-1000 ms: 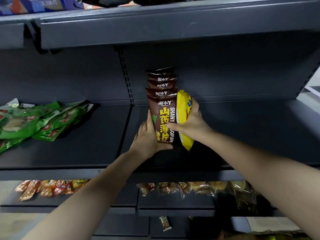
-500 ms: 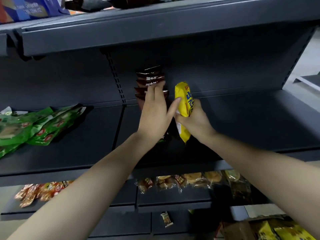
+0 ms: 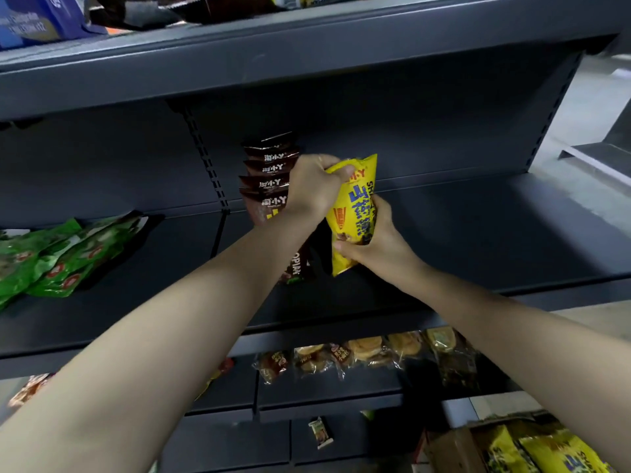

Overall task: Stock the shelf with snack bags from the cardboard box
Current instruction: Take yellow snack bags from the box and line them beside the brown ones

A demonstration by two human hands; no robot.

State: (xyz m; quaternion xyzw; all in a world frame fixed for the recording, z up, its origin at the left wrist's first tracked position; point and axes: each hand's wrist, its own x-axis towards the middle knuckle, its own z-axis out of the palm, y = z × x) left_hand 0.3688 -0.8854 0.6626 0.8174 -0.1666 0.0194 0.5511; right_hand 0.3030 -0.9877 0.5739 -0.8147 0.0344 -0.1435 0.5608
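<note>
Head-camera view looking down both bare forearms into a dark grey shop shelving unit.

Nearest, at the bottom right, an open cardboard box [image 3: 447,450] holds more yellow bags [image 3: 560,452] of the same kind. Just above it, a lower shelf carries a row of clear-wrapped pastries [image 3: 368,353].

Further in, both hands meet over the middle shelf [image 3: 478,233]. The right hand [image 3: 382,244] has its fingers curled round the lower half of a yellow snack bag [image 3: 355,213]. The left hand [image 3: 312,189] is closed on the bag's top corner, thumb over the front. The bag stands nearly upright, tilted a little to the right. Its bottom corner seems to reach the shelf deck, though the shadow there makes contact hard to confirm.

Just beside it on the left, partly behind the left wrist, a file of brown snack bags [image 3: 269,179] stands upright, running back toward the rear panel. Well apart at the far left lie green packets [image 3: 61,261], flat on the same shelf.

The step in hand appears to be setting this yellow bag down to start a new row next to the brown file. The next move likely calls for squaring it upright, easing both grips off without tipping it, then reaching to the box for another.
</note>
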